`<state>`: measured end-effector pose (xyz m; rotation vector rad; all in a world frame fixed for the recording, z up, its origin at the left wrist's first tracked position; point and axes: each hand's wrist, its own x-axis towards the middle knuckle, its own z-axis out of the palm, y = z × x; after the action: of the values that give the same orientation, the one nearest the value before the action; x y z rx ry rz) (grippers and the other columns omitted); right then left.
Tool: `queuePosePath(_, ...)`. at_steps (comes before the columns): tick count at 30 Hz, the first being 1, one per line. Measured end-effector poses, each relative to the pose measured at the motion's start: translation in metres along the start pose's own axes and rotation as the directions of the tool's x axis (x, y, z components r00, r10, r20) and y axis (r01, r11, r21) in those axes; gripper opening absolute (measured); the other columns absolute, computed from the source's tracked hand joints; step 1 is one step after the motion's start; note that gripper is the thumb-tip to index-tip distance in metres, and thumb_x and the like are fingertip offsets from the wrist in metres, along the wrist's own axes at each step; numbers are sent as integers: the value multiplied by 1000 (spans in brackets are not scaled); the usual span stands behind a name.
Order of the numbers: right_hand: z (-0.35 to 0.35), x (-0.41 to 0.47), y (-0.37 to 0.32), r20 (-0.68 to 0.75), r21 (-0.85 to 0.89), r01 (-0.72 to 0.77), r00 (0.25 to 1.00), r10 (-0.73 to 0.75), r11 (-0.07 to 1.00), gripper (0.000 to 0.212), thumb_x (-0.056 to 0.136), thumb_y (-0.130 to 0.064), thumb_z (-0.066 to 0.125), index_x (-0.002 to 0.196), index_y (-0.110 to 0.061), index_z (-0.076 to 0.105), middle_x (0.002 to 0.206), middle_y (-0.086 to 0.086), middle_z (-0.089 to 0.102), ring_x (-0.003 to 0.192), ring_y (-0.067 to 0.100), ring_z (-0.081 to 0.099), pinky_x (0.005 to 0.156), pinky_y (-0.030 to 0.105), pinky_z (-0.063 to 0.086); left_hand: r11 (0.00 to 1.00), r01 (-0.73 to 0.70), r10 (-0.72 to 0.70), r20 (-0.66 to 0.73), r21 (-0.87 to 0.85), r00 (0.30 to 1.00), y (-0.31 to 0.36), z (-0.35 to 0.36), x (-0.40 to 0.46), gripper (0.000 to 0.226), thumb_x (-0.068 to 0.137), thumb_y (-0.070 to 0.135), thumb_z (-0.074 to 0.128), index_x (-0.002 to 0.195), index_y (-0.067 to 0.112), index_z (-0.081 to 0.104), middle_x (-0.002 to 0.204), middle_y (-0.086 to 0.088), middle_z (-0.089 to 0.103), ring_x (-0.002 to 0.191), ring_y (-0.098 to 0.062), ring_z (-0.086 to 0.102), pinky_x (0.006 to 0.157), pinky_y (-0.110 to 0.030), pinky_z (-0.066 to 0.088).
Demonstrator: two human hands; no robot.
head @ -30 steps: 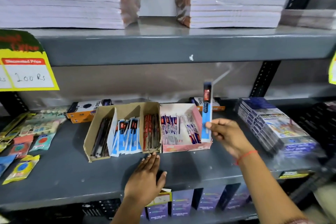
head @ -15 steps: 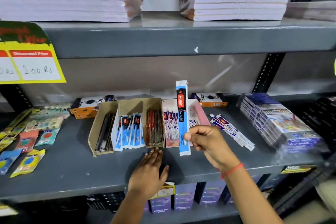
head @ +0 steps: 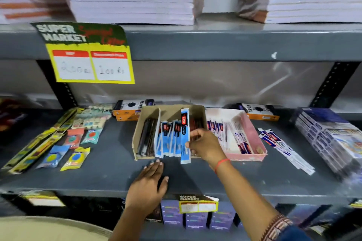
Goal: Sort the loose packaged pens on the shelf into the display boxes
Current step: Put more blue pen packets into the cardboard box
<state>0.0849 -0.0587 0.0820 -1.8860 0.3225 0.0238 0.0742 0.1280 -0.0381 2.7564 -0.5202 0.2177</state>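
Right hand (head: 203,147) is pinching a blue-and-white packaged pen (head: 185,137) upright at the front of the brown cardboard display box (head: 200,112), beside matching blue packs (head: 168,139). Left hand (head: 148,184) is lying flat and empty on the grey metal shelf (head: 98,178). Risk: pack catching the divider and tipping out forward (box front is open).

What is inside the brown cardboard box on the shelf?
The brown cardboard box holds dark pens left and blue packaged pens in the middle. The right hand covers most of its right compartment.

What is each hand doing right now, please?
Left hand: open, flat on the shelf, holding nothing.
Right hand: closed on a blue pen pack at the brown box.
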Motion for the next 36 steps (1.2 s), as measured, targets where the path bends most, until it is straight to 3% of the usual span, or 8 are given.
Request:
queuePosePath(4, 31, 21, -20, -10, -307, 78, 996, -85, 949, 28, 80, 2, 54, 107, 1, 61, 98, 23, 69, 88, 36, 68, 82, 39, 56, 1000, -1, 2, -40, 15, 999, -6, -6, -1, 42, 85, 34, 55, 120, 11, 61, 126, -5, 61, 115, -24, 57, 96, -38, 45)
queuePosePath(8, 58, 41, -37, 51, -516, 111, 994, -98, 849, 24, 80, 5, 41, 59, -5, 44, 94, 27, 65, 96, 42, 61, 79, 39, 49, 999, -34, 36, -107, 22, 994, -4, -9, -2, 41, 74, 36, 56, 104, 11, 71, 105, -5, 72, 93, -21, 69, 73, -37, 56)
queuePosePath(10, 72, 52, -39, 66, -579, 103, 995, -79, 809, 21, 85, 4, 38, 87, 6, 59, 119, 30, 60, 112, 42, 57, 92, 41, 48, 998, -59, 61, -130, 18, 990, -5, -8, -3, 42, 75, 36, 54, 104, 9, 70, 105, -7, 72, 93, -22, 69, 75, -36, 56)
queuePosePath(12, 82, 62, -36, 51, -615, 63, 998, -41, 786, 35, 90, 0, 38, 120, 7, 54, 129, 26, 56, 119, 39, 54, 97, 40, 45, 998, -60, 60, -133, 2, 989, -5, -8, -2, 43, 75, 35, 54, 103, 7, 70, 104, -8, 72, 92, -23, 69, 75, -36, 56)
queuePosePath(21, 91, 71, -19, -6, -729, -29, 999, 35, 684, 38, 93, -4, 34, 125, 0, 53, 131, 21, 57, 120, 37, 56, 98, 42, 46, 998, -52, 50, -57, -32, 997, -3, -16, -2, 51, 79, 41, 42, 105, 7, 70, 106, -7, 71, 95, -20, 68, 79, -33, 55)
queuePosePath(29, 84, 43, -28, 45, -844, 157, 973, -225, 513, 35, 90, 2, 36, 115, -1, 61, 117, 20, 65, 107, 37, 63, 84, 41, 53, 997, -49, 51, -40, 52, 998, 1, -20, -4, 50, 79, 43, 48, 106, 7, 69, 107, -8, 71, 96, -20, 68, 78, -36, 55)
queuePosePath(33, 62, 27, -25, -6, -825, 170, 951, -308, 539, 34, 85, 0, 40, 110, -6, 63, 110, 19, 69, 101, 38, 66, 79, 41, 54, 993, -20, 25, -44, 118, 999, 6, -17, -5, 50, 69, 42, 72, 104, 6, 70, 106, -8, 71, 95, -22, 68, 73, -38, 56)
queuePosePath(36, 39, 19, -19, -91, -799, 137, 935, -343, 585, 36, 84, -3, 42, 114, -8, 61, 108, 19, 69, 100, 39, 66, 79, 42, 54, 991, -25, 29, -30, 132, 999, 17, -15, -5, 53, 68, 42, 64, 101, 1, 70, 104, -14, 71, 95, -26, 68, 73, -43, 56)
